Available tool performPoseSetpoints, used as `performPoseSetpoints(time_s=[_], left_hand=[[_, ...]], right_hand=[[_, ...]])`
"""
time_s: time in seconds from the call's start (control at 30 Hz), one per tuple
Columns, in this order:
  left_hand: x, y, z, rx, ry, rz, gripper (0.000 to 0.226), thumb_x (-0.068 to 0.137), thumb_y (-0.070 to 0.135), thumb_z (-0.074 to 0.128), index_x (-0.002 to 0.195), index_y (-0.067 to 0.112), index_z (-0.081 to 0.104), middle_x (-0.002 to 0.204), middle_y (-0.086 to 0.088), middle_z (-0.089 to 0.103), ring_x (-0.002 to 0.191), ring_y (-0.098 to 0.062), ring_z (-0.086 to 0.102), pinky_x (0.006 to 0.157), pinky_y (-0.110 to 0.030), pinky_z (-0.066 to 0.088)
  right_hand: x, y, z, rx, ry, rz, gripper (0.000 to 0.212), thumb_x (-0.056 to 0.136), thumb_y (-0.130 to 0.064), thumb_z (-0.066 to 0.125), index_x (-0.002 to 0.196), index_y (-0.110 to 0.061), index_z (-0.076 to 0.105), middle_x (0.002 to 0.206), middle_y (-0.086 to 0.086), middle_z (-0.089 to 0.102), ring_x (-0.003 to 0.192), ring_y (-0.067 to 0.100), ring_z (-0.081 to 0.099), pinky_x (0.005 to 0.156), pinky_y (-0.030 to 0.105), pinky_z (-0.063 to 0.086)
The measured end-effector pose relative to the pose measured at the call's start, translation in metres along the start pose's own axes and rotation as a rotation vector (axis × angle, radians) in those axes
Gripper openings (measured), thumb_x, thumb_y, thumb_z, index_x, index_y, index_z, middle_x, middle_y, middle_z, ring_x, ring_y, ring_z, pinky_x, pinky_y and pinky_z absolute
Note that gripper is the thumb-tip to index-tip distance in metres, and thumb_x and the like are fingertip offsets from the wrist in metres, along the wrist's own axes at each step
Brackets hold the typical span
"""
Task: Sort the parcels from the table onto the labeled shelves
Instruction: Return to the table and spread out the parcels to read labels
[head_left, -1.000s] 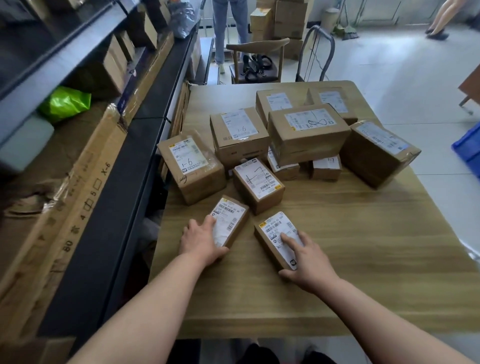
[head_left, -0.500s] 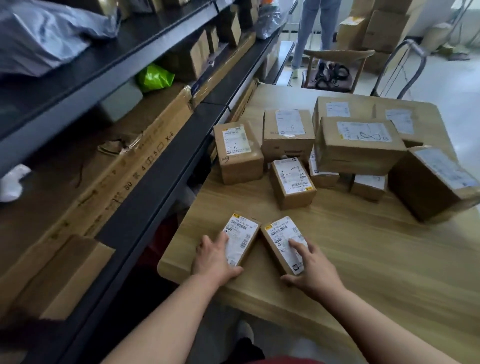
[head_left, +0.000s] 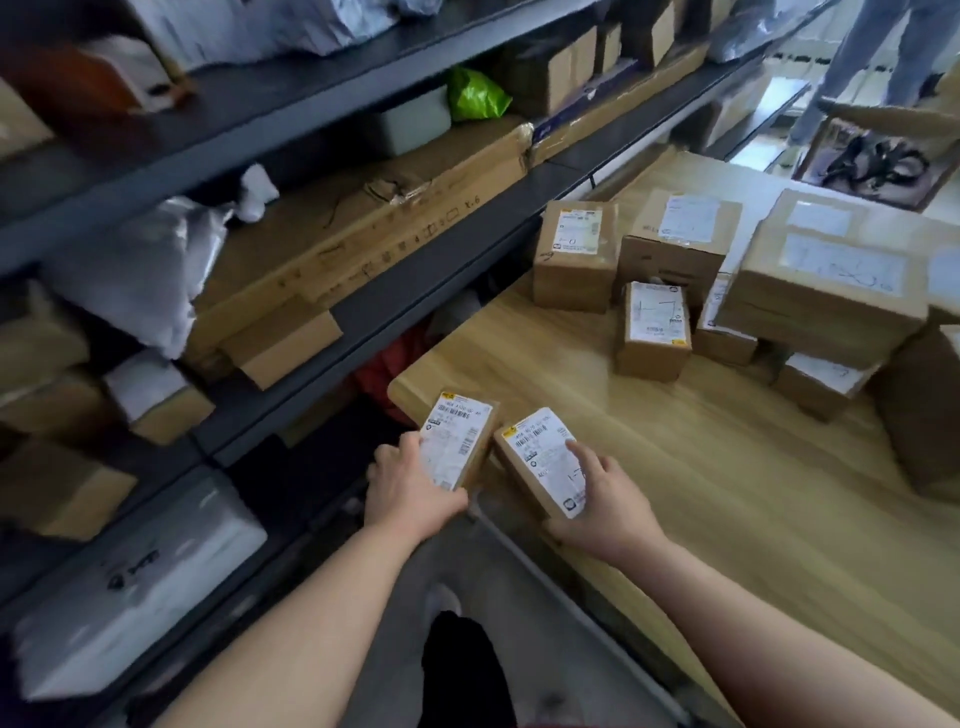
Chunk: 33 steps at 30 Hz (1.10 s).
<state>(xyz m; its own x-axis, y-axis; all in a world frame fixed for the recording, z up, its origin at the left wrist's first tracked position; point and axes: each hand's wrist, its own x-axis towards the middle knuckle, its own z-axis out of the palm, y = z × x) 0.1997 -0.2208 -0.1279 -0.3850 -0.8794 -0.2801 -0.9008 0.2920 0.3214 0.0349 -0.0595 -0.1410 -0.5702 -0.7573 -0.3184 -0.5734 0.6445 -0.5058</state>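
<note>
Left parcel (head_left: 460, 441) and right parcel (head_left: 545, 460): side by side at table (head_left: 727, 493) corner. Left hand (head_left: 410, 488) grips one, right hand (head_left: 602, 504) the other, fingers curled over edges. Likely light, stiff; take by long sides.

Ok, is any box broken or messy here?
Yes: the long flat carton on the shelf has a ripped, crumpled patch on top with loose tape. The left parcel in the left hand and the right parcel in the right hand look undamaged.

Left hand (head_left: 410, 488), right hand (head_left: 602, 506), both mid-grip
</note>
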Motion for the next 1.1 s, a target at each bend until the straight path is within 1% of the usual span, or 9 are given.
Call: performPoseSetpoints(time_s=[0.07,0.2,0.27,0.4,0.5,0.63,0.83,0.97,1.1], left_hand=[[-0.023,-0.021,-0.009,-0.055,0.069,-0.073,0.091,0.058,0.049,0.076,0.135,0.027,0.033,0.126,-0.008,0.039,0.114,-0.028,0.044,0.09,-0.038,0.045],[-0.069,-0.073,-0.026,-0.115,0.21,-0.185,0.094,0.06,0.05,0.075,0.141,0.025,0.033,0.127,-0.006,0.04,0.115,-0.025,0.043,0.091,-0.034,0.044],[-0.088,-0.095,-0.031,-0.11,0.254,-0.202,0.095,0.063,0.051,0.075,0.142,0.025,0.031,0.129,-0.005,0.039,0.116,-0.023,0.041,0.092,-0.033,0.043],[-0.155,-0.166,-0.041,-0.181,0.359,-0.375,0.094,0.064,0.048,0.076,0.143,0.024,0.032,0.129,-0.005,0.038,0.12,-0.022,0.038,0.096,-0.034,0.042],[-0.217,-0.227,-0.043,-0.226,0.422,-0.525,0.094,0.061,0.051,0.076,0.142,0.026,0.035,0.128,-0.004,0.039,0.121,-0.024,0.04,0.099,-0.036,0.043],[-0.305,-0.3,-0.047,-0.235,0.485,-0.701,0.095,0.061,0.055,0.075,0.141,0.027,0.034,0.13,-0.004,0.04,0.122,-0.023,0.039,0.096,-0.036,0.044],[-0.427,-0.4,-0.056,-0.221,0.582,-0.846,0.091,0.06,0.054,0.076,0.137,0.023,0.038,0.124,-0.006,0.042,0.113,-0.024,0.04,0.091,-0.033,0.044],[-0.492,-0.45,-0.061,-0.243,0.644,-0.929,0.091,0.06,0.054,0.075,0.138,0.023,0.038,0.124,-0.007,0.042,0.113,-0.025,0.042,0.093,-0.033,0.044],[-0.549,-0.484,-0.054,-0.297,0.702,-1.075,0.092,0.061,0.053,0.075,0.139,0.022,0.038,0.125,-0.008,0.042,0.117,-0.026,0.04,0.098,-0.031,0.039]], right_hand=[[-0.009,-0.017,0.006,-0.011,-0.015,-0.066,0.102,0.065,-0.053,0.072,0.149,-0.035,0.018,0.127,-0.003,0.044,0.114,0.018,0.05,0.083,0.029,0.045],[-0.031,-0.056,0.025,-0.082,-0.049,-0.23,0.101,0.065,-0.057,0.069,0.149,-0.038,0.015,0.129,-0.005,0.042,0.11,0.02,0.053,0.08,0.032,0.049],[-0.039,-0.072,0.036,-0.106,-0.075,-0.284,0.102,0.066,-0.058,0.068,0.149,-0.038,0.013,0.131,-0.004,0.04,0.111,0.02,0.052,0.078,0.032,0.048],[-0.079,-0.126,0.078,-0.199,-0.144,-0.467,0.102,0.066,-0.056,0.067,0.15,-0.034,0.013,0.138,-0.001,0.039,0.119,0.021,0.047,0.092,0.038,0.047],[-0.124,-0.168,0.118,-0.249,-0.177,-0.603,0.098,0.068,-0.055,0.066,0.149,-0.032,0.016,0.14,-0.001,0.038,0.122,0.023,0.044,0.098,0.04,0.043],[-0.193,-0.218,0.173,-0.307,-0.212,-0.747,0.094,0.071,-0.053,0.066,0.149,-0.032,0.017,0.139,-0.002,0.037,0.122,0.023,0.04,0.099,0.039,0.037],[-0.303,-0.286,0.244,-0.316,-0.265,-0.927,0.096,0.07,-0.054,0.065,0.149,-0.032,0.015,0.134,-0.001,0.04,0.122,0.023,0.04,0.1,0.039,0.038],[-0.363,-0.325,0.282,-0.329,-0.321,-1.041,0.098,0.069,-0.055,0.065,0.149,-0.033,0.013,0.135,-0.001,0.038,0.126,0.022,0.038,0.103,0.039,0.037],[-0.411,-0.358,0.319,-0.404,-0.36,-1.192,0.097,0.069,-0.056,0.063,0.149,-0.032,0.014,0.137,0.0,0.038,0.124,0.023,0.037,0.104,0.04,0.035]])
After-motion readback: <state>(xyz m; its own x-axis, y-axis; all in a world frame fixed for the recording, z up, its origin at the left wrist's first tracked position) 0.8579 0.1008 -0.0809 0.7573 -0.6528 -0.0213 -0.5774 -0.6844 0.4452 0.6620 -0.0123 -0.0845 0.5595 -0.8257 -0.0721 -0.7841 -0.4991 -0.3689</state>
